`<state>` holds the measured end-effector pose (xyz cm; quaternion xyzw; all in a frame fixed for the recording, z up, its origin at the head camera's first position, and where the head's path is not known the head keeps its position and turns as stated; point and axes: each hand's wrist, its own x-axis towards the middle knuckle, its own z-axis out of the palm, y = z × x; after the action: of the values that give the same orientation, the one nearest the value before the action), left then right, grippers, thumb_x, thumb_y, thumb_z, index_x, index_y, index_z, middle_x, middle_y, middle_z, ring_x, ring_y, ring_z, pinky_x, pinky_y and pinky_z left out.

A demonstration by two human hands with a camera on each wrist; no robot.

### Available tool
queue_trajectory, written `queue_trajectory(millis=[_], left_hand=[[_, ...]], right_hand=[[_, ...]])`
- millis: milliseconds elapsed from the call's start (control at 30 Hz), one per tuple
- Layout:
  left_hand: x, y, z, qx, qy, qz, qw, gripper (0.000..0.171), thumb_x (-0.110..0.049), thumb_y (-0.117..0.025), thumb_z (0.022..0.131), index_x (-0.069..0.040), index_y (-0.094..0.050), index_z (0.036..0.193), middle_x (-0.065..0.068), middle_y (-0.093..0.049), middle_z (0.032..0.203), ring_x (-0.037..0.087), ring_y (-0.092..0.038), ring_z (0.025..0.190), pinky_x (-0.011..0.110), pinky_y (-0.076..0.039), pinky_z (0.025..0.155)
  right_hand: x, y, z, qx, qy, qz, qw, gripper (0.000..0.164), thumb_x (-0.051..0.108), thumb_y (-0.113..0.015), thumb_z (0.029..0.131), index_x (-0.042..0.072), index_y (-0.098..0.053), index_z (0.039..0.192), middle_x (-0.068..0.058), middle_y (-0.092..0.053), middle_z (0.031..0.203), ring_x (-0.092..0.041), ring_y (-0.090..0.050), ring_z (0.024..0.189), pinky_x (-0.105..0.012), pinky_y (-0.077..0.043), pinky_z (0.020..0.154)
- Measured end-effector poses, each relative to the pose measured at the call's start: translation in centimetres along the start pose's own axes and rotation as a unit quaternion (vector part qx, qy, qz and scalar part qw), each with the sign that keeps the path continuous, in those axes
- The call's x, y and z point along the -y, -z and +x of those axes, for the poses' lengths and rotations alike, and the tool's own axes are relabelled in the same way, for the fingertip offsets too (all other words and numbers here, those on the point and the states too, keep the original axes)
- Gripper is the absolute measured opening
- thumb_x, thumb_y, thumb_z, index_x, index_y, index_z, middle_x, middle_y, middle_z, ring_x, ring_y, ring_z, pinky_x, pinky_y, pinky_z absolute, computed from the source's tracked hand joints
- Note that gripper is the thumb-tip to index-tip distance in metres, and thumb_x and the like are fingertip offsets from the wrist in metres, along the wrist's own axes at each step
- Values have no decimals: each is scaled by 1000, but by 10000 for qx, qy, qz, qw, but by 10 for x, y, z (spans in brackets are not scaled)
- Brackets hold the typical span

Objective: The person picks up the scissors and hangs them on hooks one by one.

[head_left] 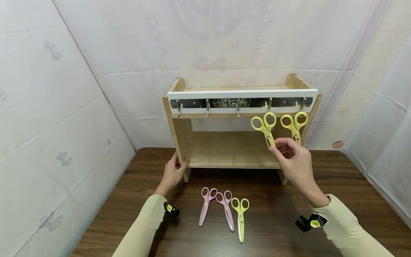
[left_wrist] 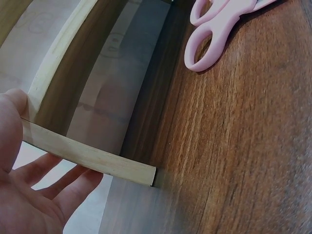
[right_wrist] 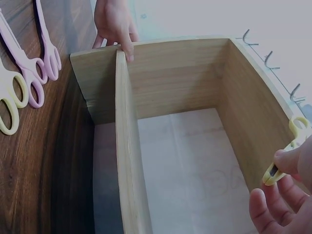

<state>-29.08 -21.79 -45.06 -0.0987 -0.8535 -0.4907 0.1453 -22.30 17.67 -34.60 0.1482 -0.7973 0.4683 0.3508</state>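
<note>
My right hand (head_left: 295, 160) pinches yellow scissors (head_left: 265, 128) by the blade end, handles up. One handle loop overlaps the lower end of a metal hook (head_left: 270, 103) in the head view. Other yellow scissors (head_left: 293, 125) hang from the rightmost hook (head_left: 303, 102), their lower part hidden behind my hand. My left hand (head_left: 173, 174) grips the left side panel (left_wrist: 92, 155) of a wooden shelf (head_left: 232, 150) near its foot, thumb on the inner face and fingers outside. In the right wrist view, the held yellow scissors (right_wrist: 292, 144) sit between thumb and fingers.
Two pink scissors (head_left: 206, 207) (head_left: 226, 210) and yellow scissors (head_left: 240, 219) lie on the dark wooden table (head_left: 273, 228) before the shelf. Along the shelf's top front runs a white hook rail (head_left: 199, 95); its three left hooks hold nothing. White patterned cloth (head_left: 128, 46) hangs behind.
</note>
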Motion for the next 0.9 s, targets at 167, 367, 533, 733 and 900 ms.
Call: queue_trajectory(millis=[167,367,533,733,900], left_hand=[[0,0,0,-4,6,-9,10000,54,-29,-63,105,-8,-47,151,24,-61,134,38,-63,120,53,-58,93],[-1,0,0,24,54,-6,10000,52,-29,-61,105,-9,-47,151,23,-61,134,38,-62,120,53,-57,93],[0,-1,0,-41,-46,13,10000,54,-27,-62,104,-8,-46,152,24,-61,134,39,-63,118,54,-58,91],[0,-1,0,-48,2,6,10000,54,-27,-63,104,-9,-46,153,24,-61,133,39,-63,118,54,-58,91],[0,0,0,-28,12,8,10000,56,-29,-62,105,-8,-44,154,24,-61,134,39,-63,118,54,-58,91]], right_hand=[[0,-1,0,13,-31,-3,10000,14,5,-82,88,2,-73,98,-7,-69,84,1,-61,73,-9,-48,63],[-1,-1,-1,-16,-93,42,9999,12,6,-82,89,3,-72,96,-6,-69,84,-1,-62,72,-10,-49,63],[-4,-5,0,-106,-81,47,9999,12,5,-81,89,2,-73,96,-8,-69,83,0,-61,71,-9,-48,63],[-7,-9,-1,-136,-57,-194,9997,11,5,-80,90,2,-73,98,-8,-72,82,6,-61,67,-7,-48,62],[-9,-13,-2,-22,-95,-161,9998,12,5,-78,91,1,-72,101,-9,-73,80,3,-63,61,-8,-50,57]])
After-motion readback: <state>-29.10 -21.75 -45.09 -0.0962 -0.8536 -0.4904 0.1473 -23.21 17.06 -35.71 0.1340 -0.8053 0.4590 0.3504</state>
